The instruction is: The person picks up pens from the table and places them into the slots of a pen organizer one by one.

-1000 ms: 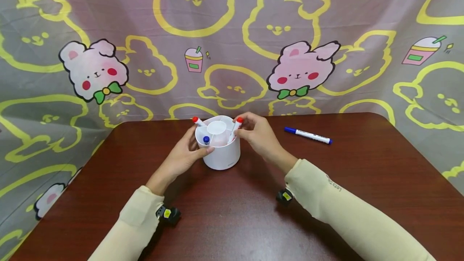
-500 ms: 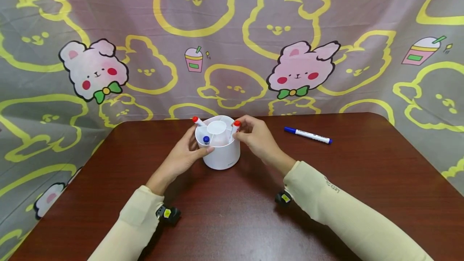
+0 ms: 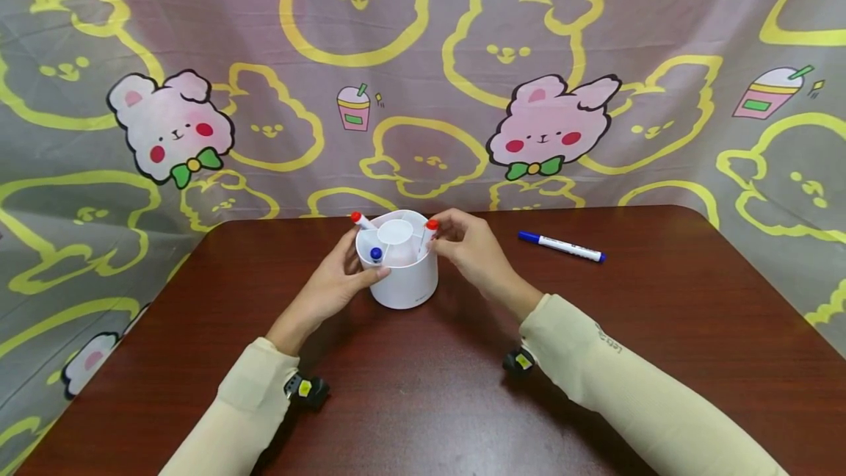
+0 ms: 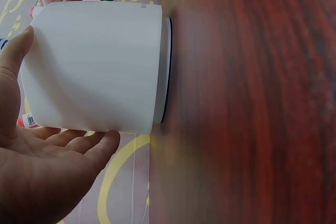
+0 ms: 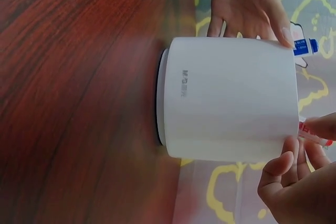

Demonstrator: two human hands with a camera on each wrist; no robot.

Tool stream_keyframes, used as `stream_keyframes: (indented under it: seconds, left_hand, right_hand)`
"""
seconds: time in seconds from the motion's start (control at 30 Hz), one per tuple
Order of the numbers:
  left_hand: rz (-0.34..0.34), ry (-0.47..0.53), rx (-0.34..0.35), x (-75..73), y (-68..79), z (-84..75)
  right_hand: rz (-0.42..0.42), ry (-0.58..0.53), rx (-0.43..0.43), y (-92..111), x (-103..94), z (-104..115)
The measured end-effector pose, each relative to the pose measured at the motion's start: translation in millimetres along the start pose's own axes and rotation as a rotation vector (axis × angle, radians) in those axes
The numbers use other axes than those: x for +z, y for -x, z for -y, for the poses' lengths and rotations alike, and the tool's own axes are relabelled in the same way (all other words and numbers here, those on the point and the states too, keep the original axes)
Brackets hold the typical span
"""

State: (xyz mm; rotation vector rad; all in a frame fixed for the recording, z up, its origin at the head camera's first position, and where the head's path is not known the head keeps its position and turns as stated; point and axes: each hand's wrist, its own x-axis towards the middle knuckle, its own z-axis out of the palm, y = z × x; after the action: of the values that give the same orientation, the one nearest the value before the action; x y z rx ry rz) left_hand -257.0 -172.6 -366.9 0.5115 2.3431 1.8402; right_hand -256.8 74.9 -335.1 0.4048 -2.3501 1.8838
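Observation:
A white round pen holder (image 3: 405, 286) with divided compartments stands on the table. My left hand (image 3: 333, 281) holds it from the left, thumb on the front near the rim and fingers round the side. At its right side, my right hand (image 3: 472, 241) pinches a red-capped marker (image 3: 431, 228) whose lower part is inside the holder. In the right wrist view my thumb overlaps that marker (image 5: 303, 129) just above the rim. Another red-ended marker (image 3: 362, 220) leans out at the back left, and a blue-ended marker (image 3: 376, 254) stands in the front left compartment.
A blue-and-white marker (image 3: 562, 247) lies on the dark wooden table (image 3: 423, 402) to the right of the holder. Behind the table's far edge hangs a patterned curtain (image 3: 423, 160).
The red-capped marker in my right hand has gone lower into the pen holder, its top end shifting slightly left. My left hand and the holder have stayed in place.

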Motion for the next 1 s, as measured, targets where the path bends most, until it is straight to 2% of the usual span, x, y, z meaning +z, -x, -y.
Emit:
stream_keyframes:
  seconds: [0.23, 0.4, 0.53, 0.77, 1.0]
  left_hand:
    - [0.003, -0.008, -0.003, -1.1, 0.6, -2.3]
    - [0.007, -0.010, -0.001, -1.8, 0.9, -1.4]
    - [0.013, -0.020, 0.002, -2.1, 1.1, -2.3]
    - [0.024, -0.035, 0.007, -3.1, 1.2, -3.4]
    - [0.021, -0.031, -0.001, -4.7, 2.0, -3.1]
  right_hand:
    - [0.004, -0.026, 0.025, 0.3, -20.4, 0.4]
    - [-0.030, -0.009, 0.038, -0.2, -43.0, -10.2]
    - [-0.054, 0.019, 0.062, -0.4, -65.5, -19.2]
    - [-0.020, 0.059, 0.206, 7.0, -112.5, -24.7]
    - [-0.034, 0.065, 0.213, 11.4, -148.8, -40.4]
